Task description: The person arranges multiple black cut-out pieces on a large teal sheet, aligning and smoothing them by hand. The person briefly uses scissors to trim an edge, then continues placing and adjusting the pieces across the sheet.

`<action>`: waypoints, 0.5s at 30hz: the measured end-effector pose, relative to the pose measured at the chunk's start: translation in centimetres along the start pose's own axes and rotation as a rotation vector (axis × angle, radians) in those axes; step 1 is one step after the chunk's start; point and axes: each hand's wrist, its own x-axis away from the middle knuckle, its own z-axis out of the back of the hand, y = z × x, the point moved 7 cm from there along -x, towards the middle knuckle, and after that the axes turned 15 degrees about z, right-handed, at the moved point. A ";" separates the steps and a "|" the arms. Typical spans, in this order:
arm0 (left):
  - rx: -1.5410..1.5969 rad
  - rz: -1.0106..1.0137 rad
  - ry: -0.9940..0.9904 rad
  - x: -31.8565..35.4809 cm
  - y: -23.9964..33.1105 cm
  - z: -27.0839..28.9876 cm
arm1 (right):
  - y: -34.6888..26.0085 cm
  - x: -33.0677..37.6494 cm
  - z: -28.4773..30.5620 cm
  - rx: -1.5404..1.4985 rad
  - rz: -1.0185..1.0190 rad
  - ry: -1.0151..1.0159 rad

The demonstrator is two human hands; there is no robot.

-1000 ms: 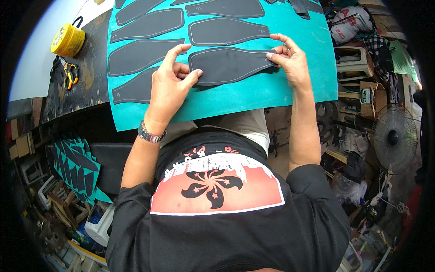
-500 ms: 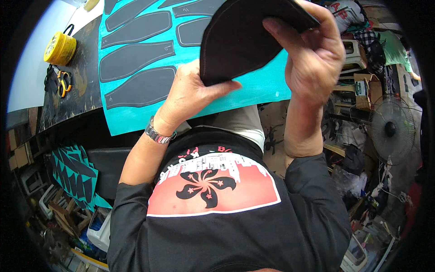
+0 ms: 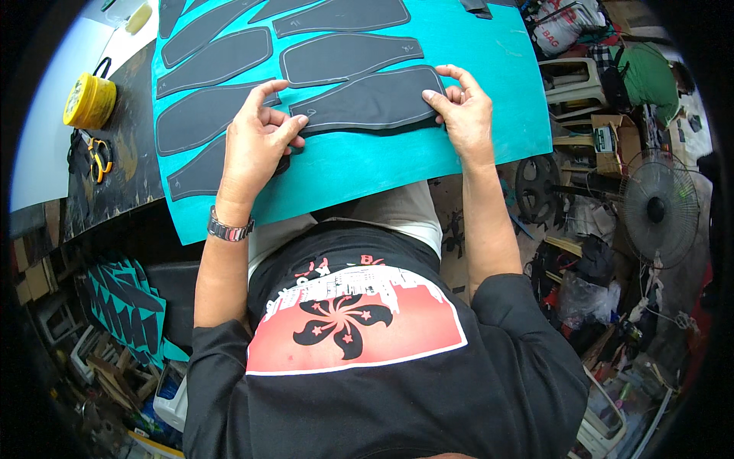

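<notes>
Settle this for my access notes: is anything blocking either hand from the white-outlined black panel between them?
Nothing visible is. The thumb of the left hand touches the left end of the white-outlined black panel, and the thumb of the right hand lies on its right end.

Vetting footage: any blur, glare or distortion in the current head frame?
Head view: the held, pale-outlined black piece looks sharp; head view: white panel at left bright, nearly featureless; head view: clutter at lower left dim, fisheye's black border curving round both sides.
</notes>
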 end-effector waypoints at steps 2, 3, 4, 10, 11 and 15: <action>-0.013 0.001 0.025 0.0 -0.1 0.0 | -0.1 0.2 0.0 0.025 0.002 0.020; -0.019 -0.003 0.033 0.0 -0.2 -0.1 | -0.2 0.2 -0.1 0.033 0.014 0.027; -0.029 -0.003 0.040 0.0 -0.2 0.0 | -0.3 0.2 -0.1 0.018 0.024 0.037; -0.062 -0.104 0.052 0.0 -0.1 -0.3 | 0.0 0.4 0.3 -0.035 0.052 0.090; -0.069 -0.090 0.052 0.0 -0.3 -0.4 | 0.0 0.5 0.3 -0.039 0.051 0.087; -0.050 -0.110 0.056 0.1 -0.2 -0.5 | -0.1 0.6 0.4 -0.010 0.056 0.080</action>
